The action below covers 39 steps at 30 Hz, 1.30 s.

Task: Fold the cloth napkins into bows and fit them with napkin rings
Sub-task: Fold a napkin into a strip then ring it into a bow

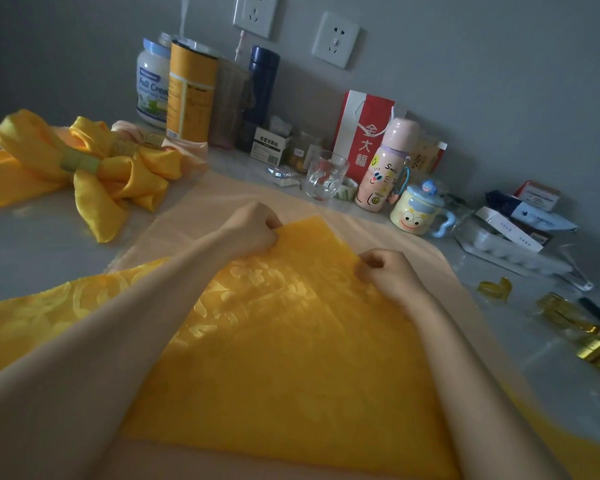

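A yellow patterned napkin [291,341] lies spread flat on a peach cloth [378,230] in the middle of the table. My left hand [253,226] pinches its far left corner. My right hand [383,268] pinches the far edge at the right. Two finished yellow bows [111,171] lie at the far left, each cinched by a pale green napkin ring [80,163]. Gold napkin rings [568,317] lie loose at the right edge of the table.
Along the wall stand a milk powder tub [151,84], an orange canister [191,91], a dark flask [262,84], a red gift bag [364,133], a glass [324,178], a pink bottle [385,164] and a cartoon mug [416,213]. Boxes and an egg tray [513,251] crowd the right.
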Each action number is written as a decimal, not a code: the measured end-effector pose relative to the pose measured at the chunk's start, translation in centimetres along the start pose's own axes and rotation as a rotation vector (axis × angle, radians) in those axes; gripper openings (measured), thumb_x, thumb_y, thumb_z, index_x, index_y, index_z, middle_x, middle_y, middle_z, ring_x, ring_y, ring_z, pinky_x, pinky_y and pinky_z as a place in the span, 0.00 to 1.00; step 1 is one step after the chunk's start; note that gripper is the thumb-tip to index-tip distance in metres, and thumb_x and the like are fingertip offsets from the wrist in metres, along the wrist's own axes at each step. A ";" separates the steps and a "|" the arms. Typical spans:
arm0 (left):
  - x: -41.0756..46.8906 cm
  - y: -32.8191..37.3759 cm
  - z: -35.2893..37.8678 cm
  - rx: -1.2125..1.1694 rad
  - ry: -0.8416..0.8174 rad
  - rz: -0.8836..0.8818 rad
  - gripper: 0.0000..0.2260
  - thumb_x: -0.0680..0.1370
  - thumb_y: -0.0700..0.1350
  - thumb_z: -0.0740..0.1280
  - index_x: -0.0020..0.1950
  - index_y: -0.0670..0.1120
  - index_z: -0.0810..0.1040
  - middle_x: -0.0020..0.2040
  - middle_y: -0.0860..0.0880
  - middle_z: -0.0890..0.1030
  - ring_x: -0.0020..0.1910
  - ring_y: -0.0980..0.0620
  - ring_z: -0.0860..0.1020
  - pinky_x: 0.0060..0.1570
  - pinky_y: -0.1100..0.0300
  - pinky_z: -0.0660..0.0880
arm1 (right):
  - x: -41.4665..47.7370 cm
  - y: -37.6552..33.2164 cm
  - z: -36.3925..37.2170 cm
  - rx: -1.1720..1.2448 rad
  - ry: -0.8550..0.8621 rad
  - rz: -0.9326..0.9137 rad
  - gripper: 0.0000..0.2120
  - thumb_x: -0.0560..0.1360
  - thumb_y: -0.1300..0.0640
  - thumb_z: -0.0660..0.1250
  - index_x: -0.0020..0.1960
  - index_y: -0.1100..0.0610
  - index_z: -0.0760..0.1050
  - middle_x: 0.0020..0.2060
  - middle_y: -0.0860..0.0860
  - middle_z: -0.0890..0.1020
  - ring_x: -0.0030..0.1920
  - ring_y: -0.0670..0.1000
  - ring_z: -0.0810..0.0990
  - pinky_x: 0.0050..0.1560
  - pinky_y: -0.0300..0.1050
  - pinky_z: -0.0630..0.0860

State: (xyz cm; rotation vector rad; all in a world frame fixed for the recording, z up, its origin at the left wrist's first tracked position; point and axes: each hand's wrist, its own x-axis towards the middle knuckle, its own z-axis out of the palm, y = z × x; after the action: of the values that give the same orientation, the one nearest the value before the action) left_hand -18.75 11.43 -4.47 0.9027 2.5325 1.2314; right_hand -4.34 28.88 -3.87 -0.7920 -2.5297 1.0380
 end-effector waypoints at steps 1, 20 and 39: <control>-0.1 -0.1 0.0 -0.011 0.005 0.023 0.12 0.72 0.31 0.61 0.44 0.43 0.81 0.46 0.45 0.80 0.42 0.48 0.77 0.36 0.60 0.72 | 0.1 0.1 0.2 -0.010 0.017 -0.009 0.07 0.72 0.67 0.67 0.45 0.56 0.77 0.41 0.52 0.79 0.43 0.50 0.76 0.45 0.42 0.72; -2.7 0.3 0.3 0.445 0.001 0.172 0.15 0.73 0.59 0.67 0.52 0.51 0.77 0.55 0.50 0.72 0.59 0.48 0.69 0.58 0.54 0.65 | -2.6 -3.7 4.0 -0.436 0.090 -0.430 0.14 0.75 0.66 0.58 0.58 0.61 0.76 0.57 0.56 0.78 0.60 0.57 0.74 0.60 0.47 0.68; -2.7 -0.1 1.0 0.503 0.160 0.348 0.13 0.79 0.53 0.61 0.61 0.50 0.74 0.60 0.49 0.73 0.60 0.49 0.69 0.59 0.54 0.63 | -1.9 -2.5 3.3 -0.504 0.154 -0.310 0.08 0.73 0.58 0.66 0.51 0.54 0.76 0.50 0.50 0.78 0.55 0.53 0.75 0.58 0.48 0.67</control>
State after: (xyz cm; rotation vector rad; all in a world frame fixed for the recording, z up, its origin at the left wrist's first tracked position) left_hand -16.18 10.43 -5.41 1.4535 2.9704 0.7620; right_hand -5.23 24.45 -4.43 -0.5391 -2.6892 0.2321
